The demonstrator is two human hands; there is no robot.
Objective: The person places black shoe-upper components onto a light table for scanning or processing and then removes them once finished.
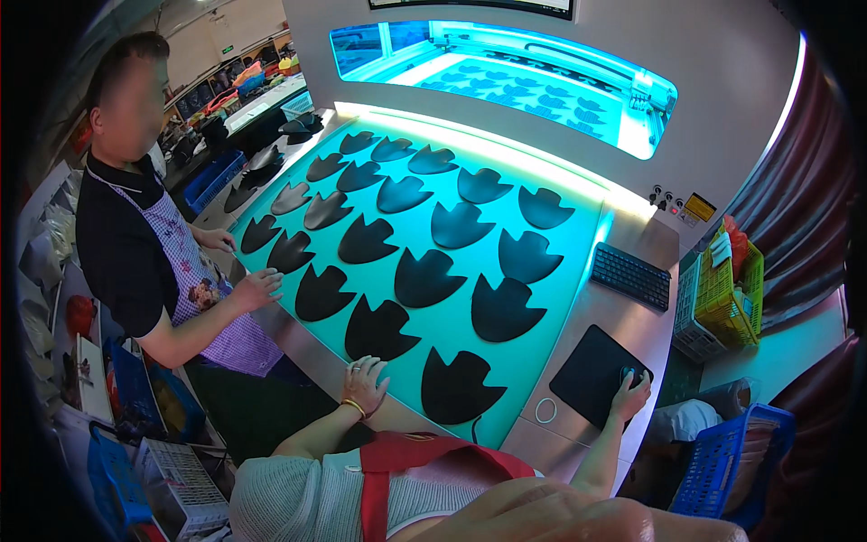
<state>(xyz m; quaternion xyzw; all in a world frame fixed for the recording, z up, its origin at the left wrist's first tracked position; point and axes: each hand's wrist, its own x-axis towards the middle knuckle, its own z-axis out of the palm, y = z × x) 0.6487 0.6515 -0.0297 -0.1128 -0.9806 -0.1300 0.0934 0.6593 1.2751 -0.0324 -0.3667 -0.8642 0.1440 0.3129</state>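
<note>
My left hand point(366, 386) lies flat with its fingers out at the near edge of a glowing teal work surface point(411, 372), holding nothing. Just beyond its fingertips is a black cut piece point(379, 331), shaped like a shoe upper. Another such piece point(459, 387) lies to its right, and several more are spread in slanting rows up to the machine. My right hand point(629, 397) is curled over a dark computer mouse point(625, 372) on a black mouse pad point(591, 375). The fingers partly hide the mouse.
A black keyboard point(632, 275) lies beyond the pad. At the left stands a co-worker point(149, 217) in a checked apron, both hands at the surface's edge. A large white machine point(587, 45) with a lit window rises behind. Yellow point(730, 298) and blue point(722, 470) baskets stand right.
</note>
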